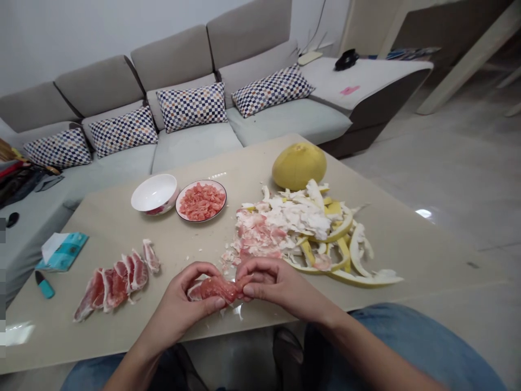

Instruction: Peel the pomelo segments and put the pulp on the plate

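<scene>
Both hands hold one pink pomelo segment (215,288) over the near edge of the beige table (407,244). My left hand (184,304) pinches its left end, thumb on top. My right hand (277,285) grips its right end with curled fingers. A row of unpeeled pink segments (116,279) lies to the left. A heap of peel and white membrane (309,233) lies just beyond my right hand. A plate of peeled pink flesh (201,201) and an empty white bowl (154,193) stand further back. A whole yellow pomelo (299,165) sits behind the heap.
A teal tissue pack (62,251) and a small teal cutter (44,284) lie at the table's left edge. A grey sofa (195,141) with checked cushions runs behind the table. My knees in blue jeans (407,347) are under the near edge.
</scene>
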`<state>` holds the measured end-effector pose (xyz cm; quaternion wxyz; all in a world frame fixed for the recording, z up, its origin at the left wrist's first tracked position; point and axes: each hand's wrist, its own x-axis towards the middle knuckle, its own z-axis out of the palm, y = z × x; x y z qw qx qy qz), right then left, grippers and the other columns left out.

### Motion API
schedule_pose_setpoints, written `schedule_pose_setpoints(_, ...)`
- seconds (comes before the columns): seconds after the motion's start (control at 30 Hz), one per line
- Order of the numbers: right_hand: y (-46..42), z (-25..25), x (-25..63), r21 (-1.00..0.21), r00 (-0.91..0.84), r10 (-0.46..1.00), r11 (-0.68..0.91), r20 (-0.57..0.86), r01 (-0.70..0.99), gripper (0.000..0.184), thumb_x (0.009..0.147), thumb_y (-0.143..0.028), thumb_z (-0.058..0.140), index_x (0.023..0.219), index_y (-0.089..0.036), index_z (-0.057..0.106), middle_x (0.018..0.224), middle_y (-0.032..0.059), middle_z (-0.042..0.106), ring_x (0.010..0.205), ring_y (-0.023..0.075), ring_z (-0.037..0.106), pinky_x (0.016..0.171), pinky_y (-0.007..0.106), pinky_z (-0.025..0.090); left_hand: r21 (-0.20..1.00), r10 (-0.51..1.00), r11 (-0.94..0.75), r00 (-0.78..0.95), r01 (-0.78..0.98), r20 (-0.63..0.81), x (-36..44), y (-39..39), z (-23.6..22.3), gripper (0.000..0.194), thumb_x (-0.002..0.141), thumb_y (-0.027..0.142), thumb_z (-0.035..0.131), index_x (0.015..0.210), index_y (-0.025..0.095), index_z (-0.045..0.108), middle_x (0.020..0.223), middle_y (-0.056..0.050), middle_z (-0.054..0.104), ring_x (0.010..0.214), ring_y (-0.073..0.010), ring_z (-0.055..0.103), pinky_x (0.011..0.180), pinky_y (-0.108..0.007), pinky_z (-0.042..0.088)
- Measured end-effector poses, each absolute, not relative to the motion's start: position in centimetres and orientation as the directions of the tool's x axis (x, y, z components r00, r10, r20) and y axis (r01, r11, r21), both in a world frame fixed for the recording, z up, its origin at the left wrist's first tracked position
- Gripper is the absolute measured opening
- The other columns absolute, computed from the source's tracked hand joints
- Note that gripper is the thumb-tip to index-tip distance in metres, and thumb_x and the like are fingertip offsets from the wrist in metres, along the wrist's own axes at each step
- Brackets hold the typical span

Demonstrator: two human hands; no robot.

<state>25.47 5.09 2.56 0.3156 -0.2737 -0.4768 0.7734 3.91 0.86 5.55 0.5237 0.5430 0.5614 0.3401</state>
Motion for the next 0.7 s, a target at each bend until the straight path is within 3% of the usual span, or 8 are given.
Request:
schedule_pose_setpoints(0.2, 5.5, 1.8, 25.4, -0.847, -0.556, 0.824, -0.371, -0.11, -0.381, 0.027, 0.071, -0.038, 0.08, 0.078, -0.017, 0.065, 0.074, -0.0013, 0.065, 0.067, 0.0105, 0.063, 0.067, 0.023, 0.052, 0.979, 0.978, 0.147, 0.128, 0.138, -0.165, 3.9, -0.2, 5.2, 0.029, 0.071, 0.029, 0.079, 0.09, 0.023, 0.058, 0.094, -0.001, 0.061, 0.086, -0.0172, 0.058, 0.071, -0.025, 0.046)
schedule_pose_setpoints(0.3, 5.8, 1.4, 25.5, -0.813, -0.568, 0.816, -0.399, -0.105, -0.423, 0.025, 0.071, -0.035, 0.081, 0.079, -0.017, 0.066, 0.076, -0.0011, 0.064, 0.068, 0.0094, 0.063, 0.064, 0.02, 0.052, 0.981, 0.981, 0.138, 0.12, 0.137, -0.155, 3.5, -0.5, 4.8, 0.032, 0.075, 0.029, 0.075, 0.102, 0.026, 0.058, 0.106, -0.002, 0.058, 0.087, -0.0171, 0.058, 0.074, -0.027, 0.047)
schedule_pose_setpoints(0.4, 5.8, 1.2, 25.4, -0.79, -0.639, 0.763, -0.451, -0.1, -0.414, 0.023, 0.072, -0.034, 0.081, 0.078, -0.016, 0.067, 0.079, -0.0007, 0.063, 0.069, 0.0088, 0.063, 0.062, 0.018, 0.051, 0.973, 0.968, 0.127, 0.189, 0.192, -0.164, 3.6, -0.2, 4.7, 0.029, 0.08, 0.032, 0.071, 0.107, 0.028, 0.063, 0.11, -0.003, 0.059, 0.091, -0.0181, 0.059, 0.079, -0.028, 0.047)
schedule_pose_setpoints(0.53, 5.6, 1.1, 25.1, -0.779, -0.671, 0.733, -0.483, -0.111, -0.399, 0.02, 0.073, -0.033, 0.08, 0.079, -0.017, 0.069, 0.083, -0.0004, 0.063, 0.071, 0.0085, 0.063, 0.063, 0.018, 0.051, 0.972, 0.968, 0.023, 0.237, 0.233, -0.08, 4.5, 0.5, 4.7, 0.012, 0.083, 0.033, 0.067, 0.089, 0.024, 0.073, 0.098, -0.004, 0.062, 0.095, -0.0194, 0.059, 0.087, -0.03, 0.045)
schedule_pose_setpoints(0.7, 5.5, 1.1, 25.0, -0.856, -0.63, 0.769, -0.397, -0.111, -0.333, 0.02, 0.074, -0.033, 0.078, 0.081, -0.017, 0.069, 0.076, -0.001, 0.065, 0.068, 0.0103, 0.062, 0.064, 0.022, 0.052, 0.965, 0.981, -0.032, 0.194, 0.26, -0.02, 5.4, 0.8, 4.2, 0.012, 0.083, 0.031, 0.068, 0.091, 0.024, 0.074, 0.098, -0.006, 0.064, 0.097, -0.0203, 0.06, 0.087, -0.03, 0.046)
